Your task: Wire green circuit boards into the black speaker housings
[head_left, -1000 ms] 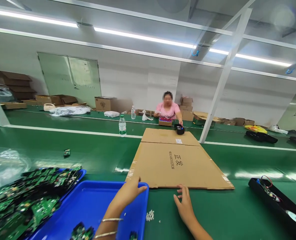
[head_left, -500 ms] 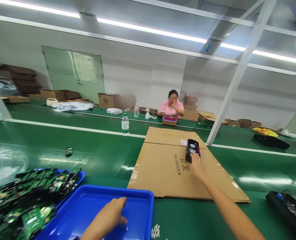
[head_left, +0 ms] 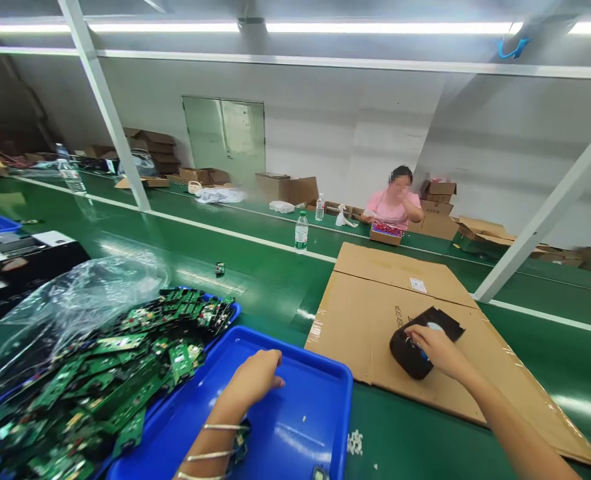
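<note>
right hand (head_left: pixel 440 350) reaches across with its fingertips at the open side of a black housing (head_left: pixel 411 360). whether they are clamped on its edge or only touching it, i cannot tell. the housing lies at a slant on flattened cardboard (head_left: pixel 355 313), its open side up, which leaves the round pale part (head_left: pixel 434 327) within reach of the fingers. the cardboard probably spares it from rubbing on the hard green table (head_left: pixel 270 297).

left hand (head_left: pixel 252 383) hangs over the blue tray (head_left: pixel 295 400), thumb and forefinger apart, with nothing visible between them. the tray's raised rim would stop small pieces from sliding off. a heap of circuit boards (head_left: pixel 135 393) sits just beside it, likely near for easy picking, with a clear plastic bag (head_left: pixel 90 293) behind. white bits (head_left: pixel 354 443) lie loose outside the tray. across the table a person (head_left: pixel 392 205) sits behind a small box (head_left: pixel 386 234).
</note>
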Tool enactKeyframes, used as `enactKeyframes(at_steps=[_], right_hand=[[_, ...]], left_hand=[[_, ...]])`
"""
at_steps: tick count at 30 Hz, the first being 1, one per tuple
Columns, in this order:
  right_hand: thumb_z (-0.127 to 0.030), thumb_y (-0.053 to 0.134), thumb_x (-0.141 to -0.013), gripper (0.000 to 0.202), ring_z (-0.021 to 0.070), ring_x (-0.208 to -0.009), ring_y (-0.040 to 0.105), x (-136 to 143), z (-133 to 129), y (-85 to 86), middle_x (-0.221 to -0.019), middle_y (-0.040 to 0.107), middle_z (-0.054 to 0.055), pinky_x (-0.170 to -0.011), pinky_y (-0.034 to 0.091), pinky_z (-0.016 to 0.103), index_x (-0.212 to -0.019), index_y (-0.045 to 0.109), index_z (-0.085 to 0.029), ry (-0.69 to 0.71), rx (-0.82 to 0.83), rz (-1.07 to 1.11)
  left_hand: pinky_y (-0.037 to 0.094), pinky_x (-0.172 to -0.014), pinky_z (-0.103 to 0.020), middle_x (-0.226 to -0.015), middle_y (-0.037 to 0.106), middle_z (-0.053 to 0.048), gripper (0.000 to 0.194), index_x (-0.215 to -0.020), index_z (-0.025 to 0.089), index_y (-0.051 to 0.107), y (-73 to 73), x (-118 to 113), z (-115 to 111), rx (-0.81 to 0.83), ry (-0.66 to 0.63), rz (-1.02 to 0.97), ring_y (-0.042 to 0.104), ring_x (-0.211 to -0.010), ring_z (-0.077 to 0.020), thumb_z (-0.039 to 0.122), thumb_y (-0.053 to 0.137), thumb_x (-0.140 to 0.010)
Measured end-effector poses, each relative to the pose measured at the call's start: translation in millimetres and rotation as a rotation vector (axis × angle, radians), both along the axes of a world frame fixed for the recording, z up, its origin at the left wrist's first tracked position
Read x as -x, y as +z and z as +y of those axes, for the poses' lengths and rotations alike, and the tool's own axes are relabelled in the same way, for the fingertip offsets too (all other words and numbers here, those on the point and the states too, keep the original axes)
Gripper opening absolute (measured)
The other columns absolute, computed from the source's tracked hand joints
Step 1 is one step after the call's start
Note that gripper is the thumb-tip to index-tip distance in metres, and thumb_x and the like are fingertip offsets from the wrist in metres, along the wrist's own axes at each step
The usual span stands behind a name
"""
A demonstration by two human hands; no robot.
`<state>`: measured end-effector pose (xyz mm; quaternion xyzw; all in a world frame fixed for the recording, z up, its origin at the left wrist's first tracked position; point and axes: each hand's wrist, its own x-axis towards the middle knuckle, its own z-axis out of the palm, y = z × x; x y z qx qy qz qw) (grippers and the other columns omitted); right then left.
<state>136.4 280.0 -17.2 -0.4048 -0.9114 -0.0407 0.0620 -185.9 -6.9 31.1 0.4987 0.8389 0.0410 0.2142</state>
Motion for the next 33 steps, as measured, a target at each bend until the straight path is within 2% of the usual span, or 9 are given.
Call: enactKeyframes(at_steps=[3,6,8,12,15,19,25,29,33], right_hand=[[0.002,0.031,-0.076,0.06,0.0161,-0.116,0.058,-34,-3,5.1,-0.125,0.064,0.004,-0.095,0.044,0.027,-0.117,0.067,-0.023,0.052,-0.002,-0.002],[0.003,0.039,-0.065,0.057,0.0221,-0.114,0.059,-63,-7,-1.6,-0.119,0.067,0.008,-0.093,0.045,0.033,-0.106,0.072,-0.02,0.033,-0.011,-0.059],[0.002,0.046,-0.066,0.051,0.0274,-0.111,0.059,-71,-14,-9.1,-0.117,0.068,0.011,-0.092,0.044,0.039,-0.104,0.072,-0.02,0.018,-0.043,-0.094],[-0.004,0.052,-0.082,0.03,0.0321,-0.1,0.058,-69,-36,-15.0,-0.1,0.069,0.013,-0.093,0.037,0.05,-0.099,0.071,-0.02,0.012,-0.142,-0.138],[-0.006,0.057,-0.084,0.021,0.0301,-0.097,0.058,-69,-63,-10.4,-0.09,0.07,0.01,-0.097,0.033,0.05,-0.087,0.071,-0.021,0.053,-0.163,-0.168],[-0.007,0.065,-0.079,0.019,0.0279,-0.098,0.058,-86,-120,-7.2,-0.085,0.071,0.005,-0.098,0.033,0.047,-0.084,0.071,-0.024,0.096,-0.154,-0.188],[-0.007,0.067,-0.074,0.019,0.03,-0.093,0.06,-116,-211,-21.8,-0.084,0.071,0.004,-0.088,0.039,0.048,-0.081,0.07,-0.025,0.048,0.019,-0.159],[-0.008,0.073,-0.071,0.02,0.0287,-0.091,0.06,-124,-242,-27.0,-0.084,0.071,0.003,-0.086,0.04,0.045,-0.08,0.07,-0.026,-0.021,0.098,-0.134],[-0.022,0.077,-0.076,0.022,0.0274,-0.091,0.059,-115,-255,-15.7,-0.097,0.069,0.006,-0.083,0.042,0.04,-0.096,0.072,-0.027,-0.07,0.038,0.073]], left_hand=[[0.048,-0.087,-0.033,-0.112,0.07,-0.015,0.035,-0.108,0.013,0.068,5.2,-6,-2,0.006,-0.062,-0.015,0.064,-0.106,-0.0292,0.015,0.071,-0.074],[0.051,-0.084,-0.03,-0.101,0.075,-0.007,0.028,-0.093,0.021,0.074,8.0,-32,-1,0.025,-0.23,-0.069,0.067,-0.101,-0.0274,0.016,0.081,-0.066],[0.053,-0.084,-0.033,-0.096,0.077,-0.008,0.026,-0.087,0.02,0.076,7.2,-59,2,0.048,-0.343,-0.087,0.07,-0.097,-0.03,0.014,0.084,-0.063],[0.054,-0.086,-0.048,-0.104,0.071,-0.029,0.034,-0.092,0.003,0.075,0.1,-108,4,0.111,-0.446,-0.048,0.068,-0.1,-0.0437,0.002,0.083,-0.06],[0.054,-0.09,-0.05,-0.107,0.071,-0.026,0.04,-0.108,0.001,0.068,-5.5,-128,2,0.124,-0.475,-0.035,0.068,-0.103,-0.0387,-0.004,0.074,-0.069],[0.052,-0.093,-0.047,-0.113,0.07,-0.022,0.046,-0.114,0.004,0.064,-9.1,-130,2,0.106,-0.479,-0.045,0.067,-0.106,-0.0341,-0.008,0.072,-0.07],[0.049,-0.083,-0.042,-0.097,0.073,-0.019,0.034,-0.078,0.01,0.07,-2.2,-103,3,0.001,-0.49,-0.157,0.067,-0.098,-0.0407,-0.012,0.072,-0.053],[0.045,-0.081,-0.037,-0.089,0.069,-0.007,0.019,-0.082,0.017,0.068,9.2,-90,6,-0.129,-0.512,-0.365,0.063,-0.093,-0.0296,0.005,0.066,-0.067],[0.045,-0.077,-0.034,-0.085,0.062,-0.002,0.012,-0.085,0.019,0.057,8.6,-105,12,-0.28,-0.428,-0.639,0.058,-0.084,-0.0217,0.027,0.057,-0.076]])
